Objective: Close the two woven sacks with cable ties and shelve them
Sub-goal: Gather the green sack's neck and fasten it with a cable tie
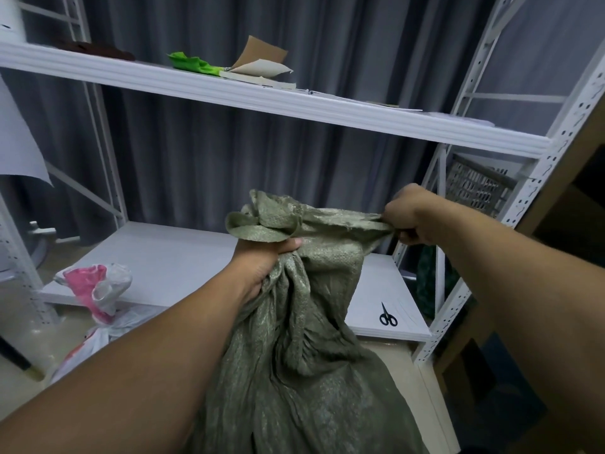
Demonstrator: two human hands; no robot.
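An olive-green woven sack [304,339] stands in front of me, in front of the white rack. My left hand [262,260] grips its bunched neck just under the mouth. Out to the right, my right hand [409,217] pinches the mouth's edge and holds it stretched sideways. Loose cloth of the mouth flops over above my left fist. No cable tie shows in view. A second dark green bag [432,283] is partly hidden behind the rack's right post; I cannot tell whether it is a woven sack.
Black scissors [388,317] lie on the white lower shelf [163,257]. The upper shelf [262,99] carries a green cloth [193,63] and papers. A white and pink plastic bag [95,290] sits on the floor at left. A grey crate [478,188] stands at the right.
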